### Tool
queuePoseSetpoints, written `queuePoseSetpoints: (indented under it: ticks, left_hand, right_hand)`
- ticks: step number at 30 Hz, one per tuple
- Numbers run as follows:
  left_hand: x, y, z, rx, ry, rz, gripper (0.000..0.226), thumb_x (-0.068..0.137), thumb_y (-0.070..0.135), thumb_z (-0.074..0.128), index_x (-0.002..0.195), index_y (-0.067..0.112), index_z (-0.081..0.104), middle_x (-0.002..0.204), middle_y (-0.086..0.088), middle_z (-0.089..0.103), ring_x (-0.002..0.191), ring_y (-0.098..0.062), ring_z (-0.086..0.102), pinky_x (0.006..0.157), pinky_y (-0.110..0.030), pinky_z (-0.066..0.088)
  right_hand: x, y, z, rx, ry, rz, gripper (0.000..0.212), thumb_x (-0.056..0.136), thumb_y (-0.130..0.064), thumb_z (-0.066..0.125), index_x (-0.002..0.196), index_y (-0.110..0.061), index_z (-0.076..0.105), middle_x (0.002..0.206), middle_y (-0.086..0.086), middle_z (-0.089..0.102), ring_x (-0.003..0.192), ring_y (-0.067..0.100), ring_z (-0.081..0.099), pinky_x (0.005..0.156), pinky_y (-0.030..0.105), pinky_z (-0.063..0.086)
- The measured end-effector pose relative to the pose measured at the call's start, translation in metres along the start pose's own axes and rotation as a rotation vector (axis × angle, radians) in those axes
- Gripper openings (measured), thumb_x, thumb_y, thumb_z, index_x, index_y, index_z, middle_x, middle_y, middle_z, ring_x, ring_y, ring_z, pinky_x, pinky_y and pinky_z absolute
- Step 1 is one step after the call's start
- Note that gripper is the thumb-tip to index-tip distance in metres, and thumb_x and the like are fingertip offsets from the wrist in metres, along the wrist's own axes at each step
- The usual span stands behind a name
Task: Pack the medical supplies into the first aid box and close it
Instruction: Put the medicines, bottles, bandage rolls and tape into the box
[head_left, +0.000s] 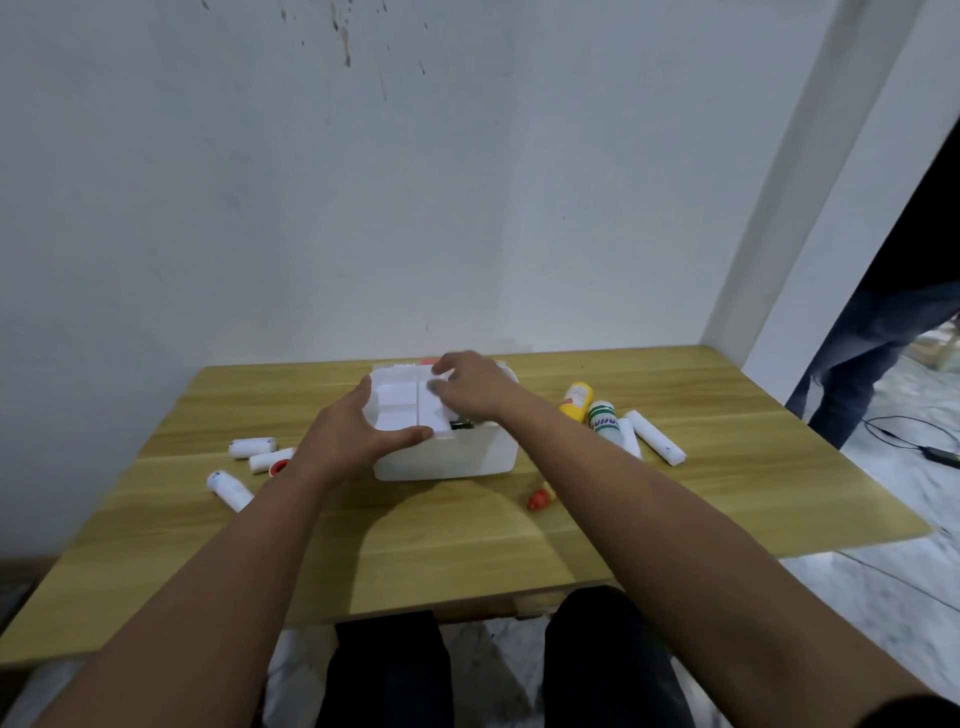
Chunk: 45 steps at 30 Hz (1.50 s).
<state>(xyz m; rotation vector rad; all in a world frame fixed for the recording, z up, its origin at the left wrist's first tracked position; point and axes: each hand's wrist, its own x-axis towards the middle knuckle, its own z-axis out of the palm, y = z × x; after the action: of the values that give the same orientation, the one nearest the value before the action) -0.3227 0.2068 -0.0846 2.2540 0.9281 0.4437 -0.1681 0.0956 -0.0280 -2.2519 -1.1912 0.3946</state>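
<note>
You're early in the packing. The box (447, 457) sits mid-table; your left hand (358, 431) grips its tray (410, 410), your right hand (470, 387) pinches the tray's far edge. Rolls (253, 447) at nine o'clock and bottles (576, 401) at three remain unpacked.

Left hand (358, 434): forearm extended forward, thumb and fingers spread wide in a clasp. Right hand (470, 387): forearm extended forward, palm down, fingers curled, fingertips pinching.
</note>
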Motion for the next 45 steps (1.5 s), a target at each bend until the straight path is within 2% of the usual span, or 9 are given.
queuePoseSetpoints:
  ticks: [6,9,14,21,24,29,33,40,45]
  left_hand:
    - [-0.001,-0.006,0.006,-0.056,0.022,-0.004,0.139,0.05,0.087,0.073,0.163,0.026,0.02,0.162,-0.001,0.038,0.143,-0.029,0.04,0.108,-0.047,0.044]
    - [-0.001,-0.007,0.006,-0.064,0.022,0.0,0.142,0.046,0.09,0.071,0.163,0.027,0.021,0.163,0.0,0.038,0.144,-0.027,0.04,0.11,-0.046,0.043]
    - [0.0,-0.006,0.007,-0.062,0.031,0.011,0.131,0.058,0.08,0.077,0.163,0.026,0.021,0.162,0.0,0.038,0.144,-0.028,0.039,0.11,-0.046,0.042]
    - [-0.001,-0.008,0.007,-0.089,0.023,0.008,0.134,0.054,0.082,0.077,0.162,0.027,0.022,0.161,0.0,0.039,0.143,-0.028,0.04,0.109,-0.047,0.044]
    - [0.0,-0.007,0.006,-0.08,0.021,0.015,0.137,0.051,0.085,0.075,0.162,0.027,0.022,0.161,0.0,0.04,0.142,-0.028,0.041,0.108,-0.047,0.045]
    - [0.001,-0.011,0.006,-0.101,0.035,0.01,0.138,0.045,0.091,0.073,0.16,0.031,0.028,0.157,0.003,0.045,0.138,-0.025,0.045,0.107,-0.047,0.048]
    - [-0.002,-0.007,0.007,-0.132,0.049,0.055,0.119,0.057,0.076,0.082,0.156,0.031,0.034,0.152,0.003,0.049,0.132,-0.023,0.048,0.098,-0.041,0.048]
    - [0.0,-0.009,0.007,-0.161,0.048,0.051,0.116,0.055,0.076,0.083,0.154,0.035,0.037,0.149,0.007,0.052,0.131,-0.022,0.049,0.096,-0.042,0.05]
    - [-0.001,-0.009,0.008,-0.226,0.052,0.032,0.119,0.053,0.073,0.086,0.154,0.034,0.036,0.15,0.006,0.05,0.131,-0.022,0.048,0.098,-0.043,0.051]
  right_hand:
    - [0.0,0.055,-0.056,-0.06,0.393,0.031,0.03,0.092,-0.014,0.052,0.109,-0.021,0.076,0.12,0.002,0.071,0.107,0.025,0.067,0.092,0.037,0.054]
    - [-0.001,0.087,-0.07,-0.334,0.291,0.084,0.032,0.092,-0.01,0.053,0.111,-0.023,0.074,0.123,0.001,0.07,0.107,0.024,0.066,0.088,0.038,0.056]
    - [-0.004,0.115,-0.056,-0.797,-0.158,0.181,0.037,0.092,-0.021,0.065,0.129,-0.026,0.064,0.131,0.004,0.058,0.119,0.028,0.058,0.1,0.047,0.046]
    - [-0.002,0.132,-0.041,-1.172,-0.142,0.006,0.032,0.099,-0.021,0.057,0.129,-0.023,0.065,0.134,0.01,0.054,0.126,0.032,0.049,0.103,0.054,0.038]
    - [0.0,0.138,-0.046,-1.059,-0.047,-0.011,0.032,0.099,-0.021,0.054,0.127,-0.028,0.066,0.132,0.006,0.057,0.124,0.03,0.05,0.1,0.05,0.038]
    - [0.008,0.129,-0.067,-0.293,0.314,0.074,0.022,0.093,-0.025,0.061,0.104,-0.012,0.074,0.107,0.007,0.073,0.098,0.028,0.066,0.084,0.041,0.055]
    - [0.013,0.094,-0.085,-0.026,0.468,-0.029,0.019,0.089,-0.029,0.067,0.093,-0.013,0.077,0.096,0.002,0.076,0.092,0.023,0.07,0.079,0.034,0.054]
    - [0.022,0.043,-0.097,0.193,0.296,-0.073,0.021,0.086,-0.02,0.075,0.099,-0.005,0.075,0.09,0.005,0.071,0.086,0.031,0.075,0.069,0.045,0.065]
    - [0.025,0.035,-0.07,-0.03,0.091,0.018,0.025,0.085,-0.017,0.079,0.103,-0.001,0.074,0.097,0.013,0.072,0.072,0.029,0.077,0.065,0.042,0.066]
